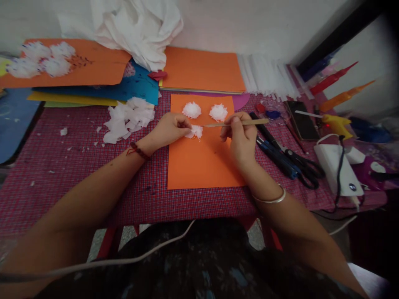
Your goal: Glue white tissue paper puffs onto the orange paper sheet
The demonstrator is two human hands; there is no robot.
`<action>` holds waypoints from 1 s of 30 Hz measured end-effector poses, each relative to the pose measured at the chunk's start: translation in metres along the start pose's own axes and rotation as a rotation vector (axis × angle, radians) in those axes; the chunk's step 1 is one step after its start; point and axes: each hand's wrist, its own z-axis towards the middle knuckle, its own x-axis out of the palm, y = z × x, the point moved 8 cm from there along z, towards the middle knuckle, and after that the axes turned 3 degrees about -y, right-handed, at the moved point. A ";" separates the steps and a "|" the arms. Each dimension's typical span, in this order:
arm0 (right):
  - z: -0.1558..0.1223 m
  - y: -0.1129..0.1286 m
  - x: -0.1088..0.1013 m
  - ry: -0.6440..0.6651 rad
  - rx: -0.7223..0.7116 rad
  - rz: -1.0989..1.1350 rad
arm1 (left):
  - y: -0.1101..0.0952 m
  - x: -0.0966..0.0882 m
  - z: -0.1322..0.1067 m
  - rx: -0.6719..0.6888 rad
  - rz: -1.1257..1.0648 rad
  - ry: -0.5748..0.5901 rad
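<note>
On the checked tablecloth lies an orange sheet of paper point(205, 166). Two white tissue-paper puffs, a left one point(191, 110) and a right one point(218, 112), sit near its top. Below the left puff is a smaller tissue puff point(196, 132), and my left hand point(176, 126) has its fingers pinched at that puff's left edge. My right hand point(240, 133) grips a thin flat wooden stick point(258, 121) held nearly level. The stick's tip points left, close to the small puff; whether it touches cannot be made out.
Torn tissue pieces point(129, 118) lie left of the sheet. Scissors point(307, 166), a blue cutter point(277, 158), a phone point(302, 120), a yellow glue gun point(338, 124) and a white power strip point(338, 170) with cables crowd the right. Stacked orange paper point(202, 68) and a decorated orange card point(102, 62) are behind.
</note>
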 end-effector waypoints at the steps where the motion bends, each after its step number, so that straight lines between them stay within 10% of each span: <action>1: -0.002 0.002 0.006 0.056 -0.010 -0.005 | 0.000 0.000 0.000 -0.008 -0.015 0.002; 15: -0.022 0.008 0.035 0.405 -0.170 -0.433 | -0.010 -0.006 0.000 0.033 0.028 -0.026; 24: -0.065 0.024 0.078 0.795 -0.600 -1.132 | -0.006 -0.012 -0.002 -0.003 0.070 -0.084; 30: -0.066 0.045 0.064 0.755 -0.559 -0.940 | -0.004 -0.009 0.000 0.025 0.033 -0.073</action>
